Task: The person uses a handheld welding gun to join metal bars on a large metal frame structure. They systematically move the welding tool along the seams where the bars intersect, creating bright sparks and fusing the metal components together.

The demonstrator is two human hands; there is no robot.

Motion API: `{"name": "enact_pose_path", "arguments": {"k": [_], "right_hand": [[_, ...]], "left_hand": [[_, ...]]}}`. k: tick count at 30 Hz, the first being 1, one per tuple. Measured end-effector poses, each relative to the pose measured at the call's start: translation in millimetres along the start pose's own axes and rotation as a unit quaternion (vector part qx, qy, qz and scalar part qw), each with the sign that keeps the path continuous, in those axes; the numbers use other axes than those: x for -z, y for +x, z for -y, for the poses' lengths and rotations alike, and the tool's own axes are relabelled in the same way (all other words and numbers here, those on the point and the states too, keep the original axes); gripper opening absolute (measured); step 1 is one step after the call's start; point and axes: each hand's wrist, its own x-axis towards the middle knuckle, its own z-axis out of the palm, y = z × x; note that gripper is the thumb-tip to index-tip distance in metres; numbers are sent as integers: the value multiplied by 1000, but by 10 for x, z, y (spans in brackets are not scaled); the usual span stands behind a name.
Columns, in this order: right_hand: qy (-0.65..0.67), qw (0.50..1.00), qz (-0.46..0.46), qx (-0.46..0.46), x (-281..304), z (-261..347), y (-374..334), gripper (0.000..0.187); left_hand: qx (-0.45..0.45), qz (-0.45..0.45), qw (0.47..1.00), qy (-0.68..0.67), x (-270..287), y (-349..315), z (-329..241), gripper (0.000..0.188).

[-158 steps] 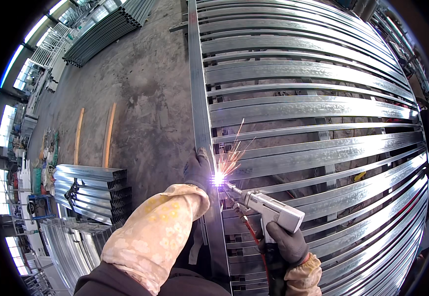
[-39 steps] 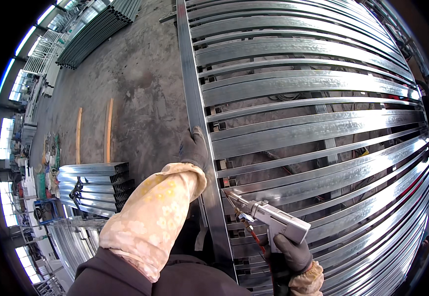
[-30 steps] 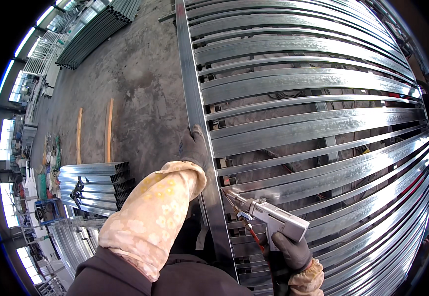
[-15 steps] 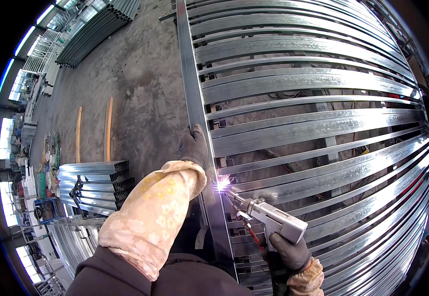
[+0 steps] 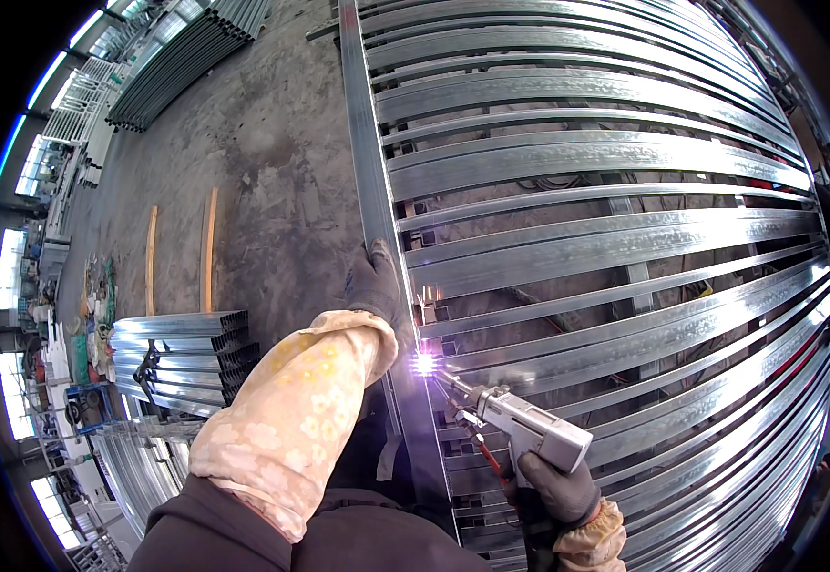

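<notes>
Grasping sparking welding gun [image 5: 534, 426] at five o'clock with right grip [image 5: 560, 488]; touching metal rail [image 5: 367, 143], marked faintly reddish toward twelve, with left grip [image 5: 374, 286]; cannot tell if clasping.

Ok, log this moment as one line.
left hand: on metal rail | right hand: gripping welding gun | bright glow: at rail edge

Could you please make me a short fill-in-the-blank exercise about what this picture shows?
1. The hand gripping the grey welding gun is the person's ____ one.
2. The left hand, on the long metal rail, wears a dark ____.
3. In the picture, the bright glow lies to the ____ (left or right) of the gun's body.
4. Exactly ____ narrow orange-brown strips lie on the floor.

Missing words: right; glove; left; two.
</notes>
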Motion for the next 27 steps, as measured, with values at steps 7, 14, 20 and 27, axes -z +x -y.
{"name": "enact_pose_path", "arguments": {"k": [7, 14, 20, 27], "right_hand": [[-18, 1000, 6, -11, -5, 36, -28, 49], [-22, 1000, 12, -11, -7, 19, -65, 48], [-17, 1000, 0, -25, -10, 21, -94, 47], [-29, 999, 3, -26, -21, 11, -123, 42]], "left_hand": [[24, 40, 997, -59, -30, 104, 113, 54], [-19, -19, 1000, 2, -5, -12, 37, 54], [-10, 2, 1000, -4, -25, 5, 31, 53], [-13, -14, 1000, 20, 1, 23, 68, 51]]}}
